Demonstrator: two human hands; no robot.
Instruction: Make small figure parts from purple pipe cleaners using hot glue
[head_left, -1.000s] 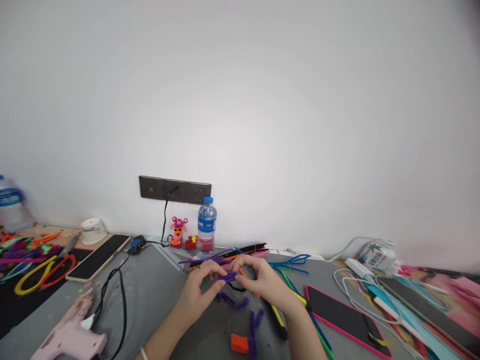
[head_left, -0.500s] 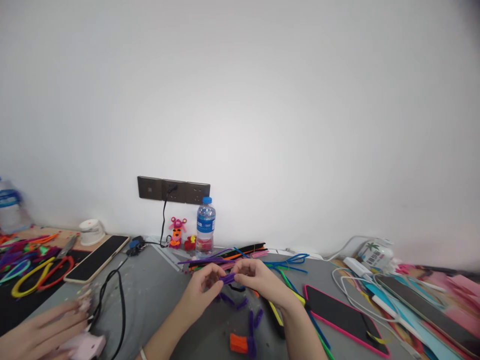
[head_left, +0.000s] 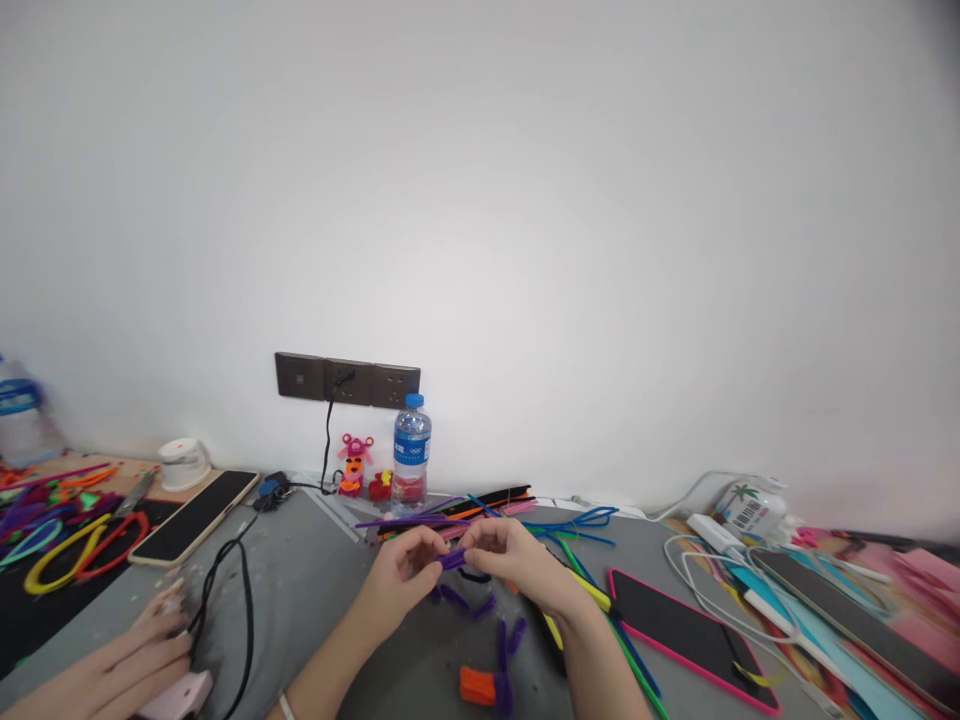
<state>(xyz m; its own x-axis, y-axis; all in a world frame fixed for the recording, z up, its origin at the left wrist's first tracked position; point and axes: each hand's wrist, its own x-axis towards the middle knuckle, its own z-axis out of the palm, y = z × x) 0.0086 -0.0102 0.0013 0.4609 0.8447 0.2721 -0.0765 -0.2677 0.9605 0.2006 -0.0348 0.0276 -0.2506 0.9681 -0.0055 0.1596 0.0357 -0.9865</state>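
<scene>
My left hand [head_left: 401, 580] and my right hand [head_left: 517, 560] meet over the grey table [head_left: 307, 590], both pinching a short purple pipe cleaner piece [head_left: 452, 559] between the fingertips. Under the hands lie several short purple pieces [head_left: 465, 603] and a black loop. Nearer to me sits an orange and purple bundle [head_left: 486, 688]. Behind the hands a pile of long pipe cleaners [head_left: 487, 510] in purple, orange, blue and green is spread out.
Another person's hand [head_left: 112, 670] rests on a pink glue gun [head_left: 176, 695] at the lower left, its black cord [head_left: 244, 600] running to the wall socket [head_left: 346, 380]. A water bottle [head_left: 412, 450] and small figure [head_left: 355, 462] stand by the wall. Phones [head_left: 195, 515] [head_left: 679, 630], cables and craft scraps lie at both sides.
Another person's hand has come in at the lower left and settled on the pink glue gun. My hands have stayed together on the purple piece, shifting only slightly.
</scene>
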